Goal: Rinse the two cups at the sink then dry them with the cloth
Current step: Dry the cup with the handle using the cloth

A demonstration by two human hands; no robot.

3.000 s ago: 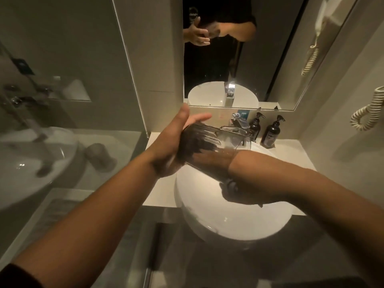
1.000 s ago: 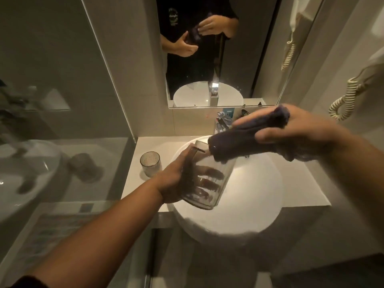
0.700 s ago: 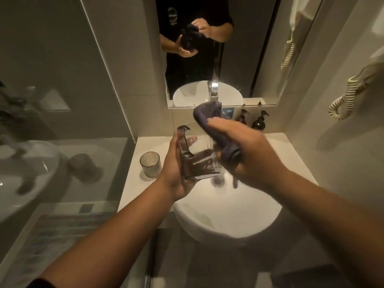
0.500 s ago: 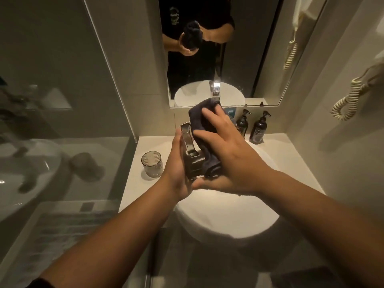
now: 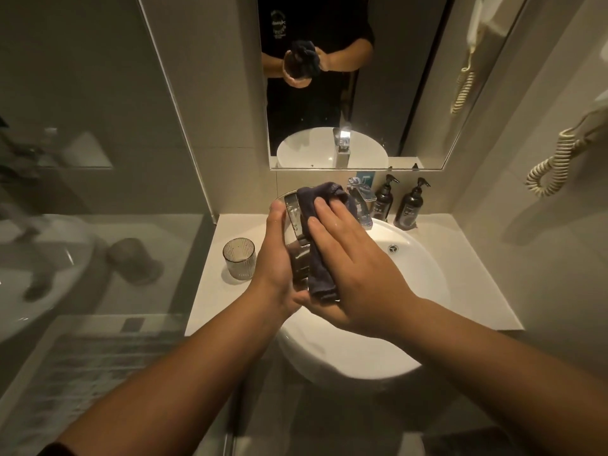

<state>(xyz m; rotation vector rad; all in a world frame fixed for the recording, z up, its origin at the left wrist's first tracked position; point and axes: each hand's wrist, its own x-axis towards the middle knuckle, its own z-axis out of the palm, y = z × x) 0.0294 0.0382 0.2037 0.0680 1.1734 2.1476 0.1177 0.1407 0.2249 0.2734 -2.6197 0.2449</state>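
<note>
The dark navy cloth [image 5: 317, 245] has gone from a rolled bundle held up over the white round basin [image 5: 411, 274], clear of the glass, to lying draped over the rim and down the side of the clear smoked-glass tumbler [image 5: 297, 255]; so rinsing of this cup looks done & drying has begun.

Right hand [image 5: 352, 268]: grip spread, fingers straight & flat, pressing the cloth against the tumbler's wall; a second ago that hand was curled round the cloth. Left hand [image 5: 276, 258]: grip wrapped round the tumbler from the far-left side, thumb up near the rim, holding it tilted above the basin's left edge, not resting on the desk; it has kept hold throughout, only turning the glass more upright.

Second cup, a short ribbed grey glass [image 5: 239, 258], stands upright on the white desk [image 5: 460, 258] near its left edge, just beside the basin, apart from both hands; unmoved since a second ago; can't tell if it is wet or rinsed.

Judgement: approx. midway; next the cloth needs working round the outside & into the mouth, w/ the left hand turning the tumbler. Risk: wet glass slipping between flat palm & cloth over a hard basin.
</note>
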